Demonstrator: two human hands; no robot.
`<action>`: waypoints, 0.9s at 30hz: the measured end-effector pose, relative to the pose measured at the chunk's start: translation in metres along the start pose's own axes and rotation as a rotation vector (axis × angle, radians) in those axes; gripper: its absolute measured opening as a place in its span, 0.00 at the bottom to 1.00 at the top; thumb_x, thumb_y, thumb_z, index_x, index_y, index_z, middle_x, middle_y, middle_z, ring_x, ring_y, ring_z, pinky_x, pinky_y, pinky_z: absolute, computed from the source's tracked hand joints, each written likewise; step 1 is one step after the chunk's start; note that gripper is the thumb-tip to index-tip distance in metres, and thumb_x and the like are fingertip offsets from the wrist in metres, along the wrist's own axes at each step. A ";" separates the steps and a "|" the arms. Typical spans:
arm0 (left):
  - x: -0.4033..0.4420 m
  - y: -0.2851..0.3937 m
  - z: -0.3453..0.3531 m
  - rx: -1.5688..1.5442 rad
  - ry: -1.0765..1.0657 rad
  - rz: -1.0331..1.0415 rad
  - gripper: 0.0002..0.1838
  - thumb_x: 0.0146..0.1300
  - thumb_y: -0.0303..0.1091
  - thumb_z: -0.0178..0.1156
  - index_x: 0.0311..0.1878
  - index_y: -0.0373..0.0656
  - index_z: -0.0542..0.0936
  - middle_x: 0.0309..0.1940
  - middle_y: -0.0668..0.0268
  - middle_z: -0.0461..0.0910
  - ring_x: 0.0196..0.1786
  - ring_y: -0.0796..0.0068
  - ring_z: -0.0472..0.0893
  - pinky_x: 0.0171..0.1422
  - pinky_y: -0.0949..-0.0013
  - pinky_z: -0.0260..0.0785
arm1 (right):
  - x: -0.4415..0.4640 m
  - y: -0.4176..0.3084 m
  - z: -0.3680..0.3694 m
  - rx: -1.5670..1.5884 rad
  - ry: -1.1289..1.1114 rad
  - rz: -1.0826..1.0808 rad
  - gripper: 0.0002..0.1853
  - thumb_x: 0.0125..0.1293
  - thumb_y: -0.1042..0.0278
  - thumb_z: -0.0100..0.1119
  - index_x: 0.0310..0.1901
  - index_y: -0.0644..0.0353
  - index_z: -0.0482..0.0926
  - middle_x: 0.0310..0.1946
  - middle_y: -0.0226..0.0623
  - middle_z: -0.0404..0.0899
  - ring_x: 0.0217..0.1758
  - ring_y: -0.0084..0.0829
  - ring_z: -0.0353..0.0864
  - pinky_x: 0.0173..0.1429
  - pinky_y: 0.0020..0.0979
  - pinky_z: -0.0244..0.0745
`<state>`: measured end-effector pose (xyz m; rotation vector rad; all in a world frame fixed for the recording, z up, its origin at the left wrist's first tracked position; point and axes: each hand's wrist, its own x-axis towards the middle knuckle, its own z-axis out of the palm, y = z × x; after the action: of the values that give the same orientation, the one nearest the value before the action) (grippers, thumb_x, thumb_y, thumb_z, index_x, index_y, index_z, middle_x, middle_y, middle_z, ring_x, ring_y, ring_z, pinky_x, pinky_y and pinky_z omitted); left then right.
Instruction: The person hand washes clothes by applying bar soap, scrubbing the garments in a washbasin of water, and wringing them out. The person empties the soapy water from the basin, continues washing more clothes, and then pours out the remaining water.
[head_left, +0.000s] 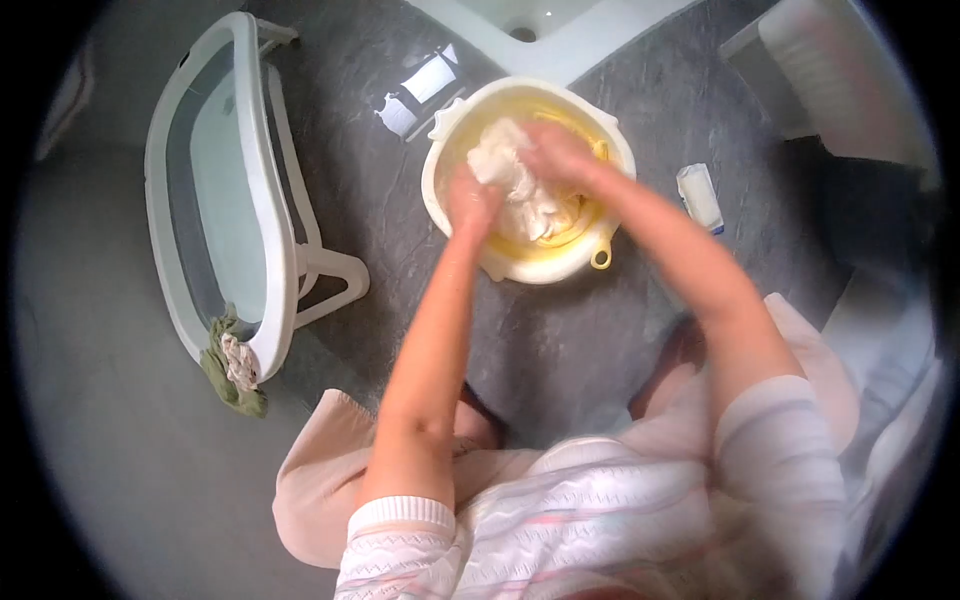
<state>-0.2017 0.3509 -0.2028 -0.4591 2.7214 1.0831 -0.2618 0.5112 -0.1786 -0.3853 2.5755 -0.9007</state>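
Note:
A bundled wet white cloth point(507, 172) is held up over a round cream basin point(436, 200). My left hand point(473, 200) is closed on the near left side of the cloth. On its right side, my right hand point(558, 153) grips the same cloth, its fingers slightly smeared by motion. Part of the cloth hangs down into the basin. Yellow curved edges show inside the basin, around and under the cloth; what they belong to is partly hidden. A small yellow ring point(601, 254) sticks out at the basin's near right rim.
A white bar point(700, 198), perhaps soap, lies in a wrapper on the dark floor at right. Torn white packaging point(425, 82) lies behind the basin. At left stands a white-framed tub point(160, 200) with green and pale cloths point(235, 365) on its rim. A white fixture point(555, 60) is at the back.

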 end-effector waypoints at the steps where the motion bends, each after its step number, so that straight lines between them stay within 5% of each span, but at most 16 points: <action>1: -0.003 -0.004 0.015 0.066 -0.004 0.051 0.23 0.43 0.26 0.61 0.47 0.37 0.71 0.41 0.49 0.75 0.45 0.50 0.75 0.52 0.56 0.66 | -0.010 -0.013 0.011 -0.269 -0.001 0.001 0.22 0.56 0.62 0.55 0.54 0.58 0.71 0.50 0.45 0.72 0.56 0.36 0.69 0.55 0.41 0.65; 4: 0.001 0.000 0.025 0.130 -0.093 0.053 0.17 0.46 0.27 0.58 0.43 0.36 0.73 0.40 0.48 0.75 0.45 0.47 0.74 0.50 0.53 0.66 | -0.006 0.004 0.047 -0.445 0.240 -0.067 0.21 0.56 0.64 0.54 0.52 0.55 0.73 0.50 0.42 0.72 0.58 0.36 0.66 0.55 0.43 0.64; 6: 0.016 -0.006 0.022 0.167 -0.149 0.061 0.14 0.49 0.30 0.56 0.41 0.36 0.74 0.41 0.50 0.75 0.46 0.50 0.74 0.50 0.54 0.66 | 0.009 0.014 0.035 -0.246 0.124 -0.005 0.21 0.52 0.58 0.56 0.50 0.51 0.75 0.48 0.40 0.75 0.54 0.42 0.71 0.55 0.44 0.65; 9: 0.020 0.007 -0.001 -0.990 -0.113 -0.166 0.14 0.56 0.36 0.52 0.41 0.36 0.75 0.41 0.57 0.76 0.46 0.58 0.75 0.49 0.58 0.67 | 0.019 0.007 0.013 0.075 0.030 0.061 0.22 0.48 0.52 0.56 0.46 0.47 0.77 0.45 0.41 0.77 0.50 0.45 0.74 0.57 0.45 0.64; 10: 0.026 -0.002 0.000 -1.332 -0.165 -0.221 0.23 0.56 0.35 0.50 0.54 0.34 0.69 0.45 0.61 0.75 0.47 0.61 0.76 0.51 0.60 0.68 | 0.013 0.001 0.014 0.160 0.058 0.065 0.22 0.47 0.50 0.56 0.45 0.46 0.77 0.44 0.42 0.78 0.49 0.45 0.75 0.57 0.44 0.65; 12: 0.016 0.018 -0.012 -1.710 -0.478 -0.361 0.22 0.58 0.37 0.51 0.55 0.37 0.68 0.48 0.60 0.73 0.51 0.64 0.74 0.55 0.63 0.67 | -0.010 -0.024 0.012 0.208 0.159 -0.013 0.21 0.47 0.49 0.55 0.44 0.47 0.78 0.42 0.42 0.78 0.48 0.45 0.76 0.56 0.41 0.66; 15: 0.000 0.005 0.019 -1.889 -0.530 -0.074 0.24 0.61 0.42 0.52 0.56 0.38 0.68 0.47 0.60 0.73 0.51 0.66 0.73 0.56 0.66 0.65 | -0.041 -0.066 0.012 0.123 0.290 -0.166 0.19 0.50 0.52 0.53 0.41 0.50 0.78 0.41 0.42 0.78 0.48 0.44 0.75 0.55 0.35 0.68; 18: -0.009 0.049 0.016 -1.248 -0.224 -0.325 0.27 0.60 0.48 0.55 0.57 0.38 0.67 0.47 0.62 0.73 0.49 0.69 0.73 0.55 0.67 0.65 | -0.008 -0.004 0.005 0.209 0.134 0.195 0.17 0.50 0.52 0.52 0.40 0.49 0.78 0.40 0.41 0.78 0.50 0.44 0.74 0.57 0.33 0.67; 19: -0.003 0.049 0.007 -1.067 -0.182 -0.270 0.23 0.60 0.44 0.56 0.50 0.36 0.72 0.42 0.63 0.76 0.42 0.73 0.75 0.45 0.70 0.68 | -0.009 0.005 -0.013 0.127 0.053 0.184 0.18 0.51 0.55 0.52 0.42 0.51 0.77 0.40 0.42 0.78 0.47 0.43 0.75 0.53 0.34 0.69; 20: 0.008 0.046 -0.016 -0.640 -0.366 -0.193 0.20 0.57 0.43 0.60 0.45 0.35 0.75 0.32 0.67 0.77 0.31 0.78 0.75 0.36 0.74 0.68 | -0.014 0.009 -0.029 0.044 -0.034 0.173 0.19 0.51 0.57 0.53 0.45 0.53 0.76 0.41 0.44 0.78 0.44 0.41 0.77 0.49 0.35 0.71; 22: -0.003 0.088 -0.059 -0.653 -0.490 -0.017 0.19 0.51 0.40 0.64 0.40 0.34 0.77 0.27 0.68 0.77 0.27 0.79 0.74 0.34 0.75 0.68 | -0.010 0.020 -0.042 0.245 -0.013 -0.031 0.22 0.50 0.61 0.55 0.49 0.55 0.74 0.42 0.41 0.77 0.43 0.37 0.77 0.49 0.33 0.71; 27: -0.004 0.122 -0.102 -0.651 -0.549 0.160 0.21 0.45 0.30 0.65 0.44 0.33 0.76 0.33 0.61 0.80 0.34 0.74 0.79 0.43 0.72 0.70 | -0.019 -0.029 -0.074 0.665 -0.176 -0.391 0.30 0.44 0.70 0.59 0.54 0.60 0.69 0.45 0.39 0.76 0.41 0.32 0.76 0.48 0.29 0.71</action>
<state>-0.2448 0.3653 -0.0506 -0.0007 1.9193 1.8183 -0.2732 0.5361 -0.1017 -0.7303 1.9168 -1.6913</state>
